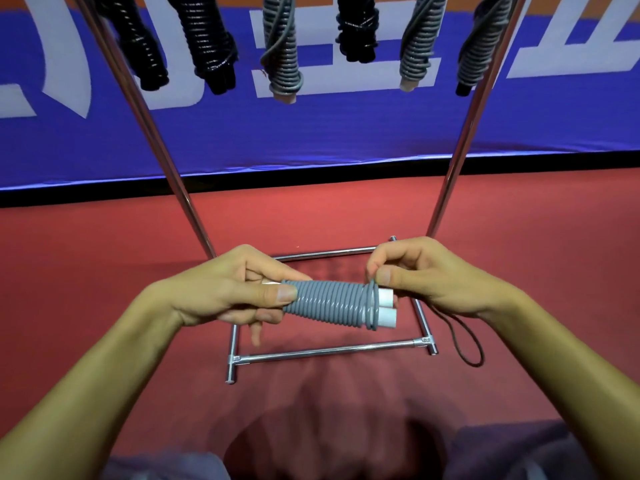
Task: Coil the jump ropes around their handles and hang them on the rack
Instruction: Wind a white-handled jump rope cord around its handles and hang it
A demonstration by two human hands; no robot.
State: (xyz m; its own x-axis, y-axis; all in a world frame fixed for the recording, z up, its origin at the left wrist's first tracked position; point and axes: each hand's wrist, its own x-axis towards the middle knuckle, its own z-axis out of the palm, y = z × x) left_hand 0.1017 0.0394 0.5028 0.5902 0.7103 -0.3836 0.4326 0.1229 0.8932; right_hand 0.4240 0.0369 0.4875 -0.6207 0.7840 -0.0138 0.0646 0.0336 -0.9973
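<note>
A grey jump rope point(329, 303) is coiled tightly round its two white handles point(386, 308), held level in front of me. My left hand point(239, 289) grips the bundle's left end, thumb on the coils. My right hand point(419, 275) pinches the last loop of rope at the right end, just above the white handle tips. A thin dark cord loop point(467, 344) hangs below my right wrist. Several coiled ropes, black point(207, 43) and grey point(282, 50), hang from the top of the chrome rack point(460, 143) above.
The rack's chrome base bars point(329, 351) lie on the red floor point(104, 254) right beneath my hands. Its two uprights rise on either side of them. A blue banner point(311, 133) with white lettering runs along the back.
</note>
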